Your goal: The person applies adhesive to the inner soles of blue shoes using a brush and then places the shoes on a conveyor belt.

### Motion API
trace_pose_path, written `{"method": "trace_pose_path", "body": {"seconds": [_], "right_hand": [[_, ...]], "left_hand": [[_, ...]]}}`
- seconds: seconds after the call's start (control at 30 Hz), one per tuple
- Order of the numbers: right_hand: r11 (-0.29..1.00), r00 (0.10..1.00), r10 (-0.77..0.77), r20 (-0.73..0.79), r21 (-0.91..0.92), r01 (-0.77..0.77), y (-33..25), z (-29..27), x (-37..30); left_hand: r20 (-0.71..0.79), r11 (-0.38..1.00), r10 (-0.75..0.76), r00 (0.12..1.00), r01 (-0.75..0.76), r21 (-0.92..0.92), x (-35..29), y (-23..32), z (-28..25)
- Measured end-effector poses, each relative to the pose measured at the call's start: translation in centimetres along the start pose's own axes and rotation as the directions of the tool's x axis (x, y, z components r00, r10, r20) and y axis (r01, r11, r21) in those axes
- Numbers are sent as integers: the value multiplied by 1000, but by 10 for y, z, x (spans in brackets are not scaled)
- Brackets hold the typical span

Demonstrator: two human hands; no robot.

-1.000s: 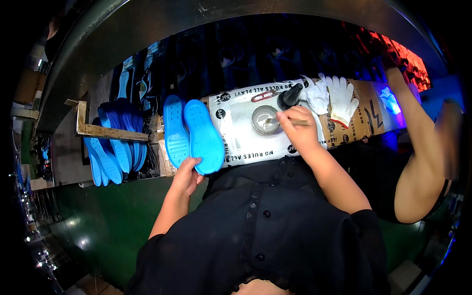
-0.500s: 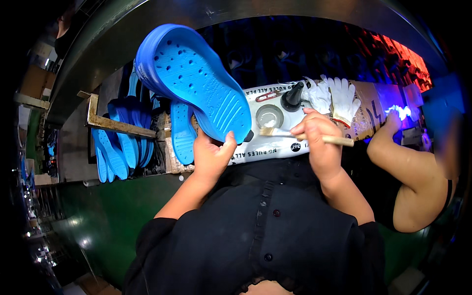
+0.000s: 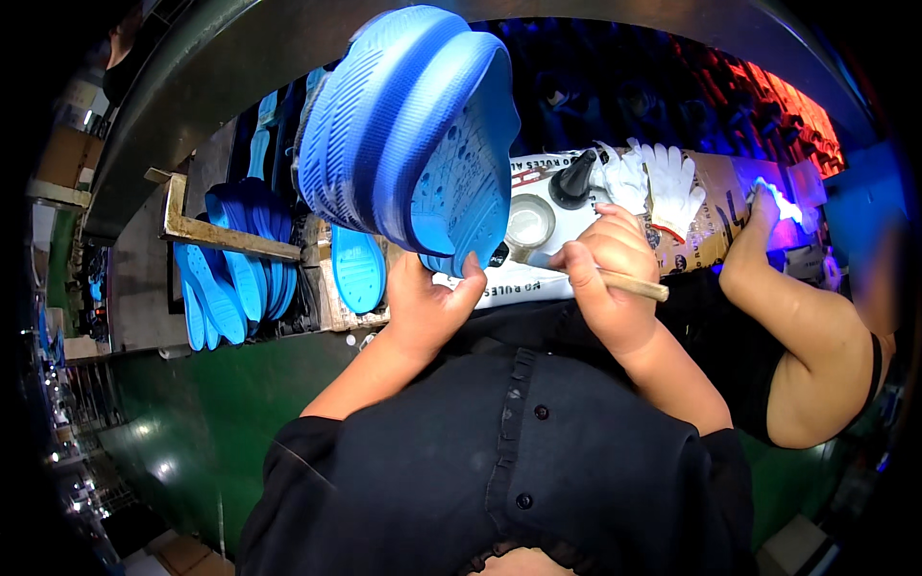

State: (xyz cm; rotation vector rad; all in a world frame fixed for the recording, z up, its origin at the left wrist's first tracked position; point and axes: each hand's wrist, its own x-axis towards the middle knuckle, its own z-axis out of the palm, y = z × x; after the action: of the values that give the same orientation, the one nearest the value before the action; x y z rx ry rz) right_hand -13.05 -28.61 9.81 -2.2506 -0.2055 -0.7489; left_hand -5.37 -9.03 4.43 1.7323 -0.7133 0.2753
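My left hand is closed on one end of a thick blue foam shoe sole, thumb on its inner side. The sole is raised and tilted, showing its ridged side wall and part of its holed inner face. In my right hand is a brush with a pale wooden handle. Its bristle end is close to the held end of the sole; I cannot tell whether they touch. Just beyond the brush stands a small round cup on a white printed sheet.
A black nozzle bottle and white gloves lie past the cup. At left, a blue insole lies near several blue soles behind an angled bar. A co-worker's arm reaches in at right, near a bright violet light.
My left hand has turned the sole so its side wall now faces me, and its upper end has risen. The brush has moved slightly and its bristle end is now nearer the sole.
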Motion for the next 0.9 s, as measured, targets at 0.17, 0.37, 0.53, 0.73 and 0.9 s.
{"method": "trace_pose_path", "body": {"seconds": [0.17,0.37,0.53,0.73,0.9], "right_hand": [[996,997,-56,-55,73,60,0,8,6],[997,996,-72,-45,-46,70,5,5,5],[992,993,-115,-16,59,116,-1,3,4],[996,997,-75,-9,44,76,4,1,-3],[987,994,-102,-27,120,105,3,8,-1]], "left_hand": [[7,1000,13,1000,-13,1,-2,-3,1],[24,999,4,1000,-5,35,-2,-2,-1],[47,999,-3,999,1,41,-7,-7,0],[75,991,57,996,-65,114,-6,-11,-3],[-22,998,32,999,-33,-56,-1,2,10]]}}
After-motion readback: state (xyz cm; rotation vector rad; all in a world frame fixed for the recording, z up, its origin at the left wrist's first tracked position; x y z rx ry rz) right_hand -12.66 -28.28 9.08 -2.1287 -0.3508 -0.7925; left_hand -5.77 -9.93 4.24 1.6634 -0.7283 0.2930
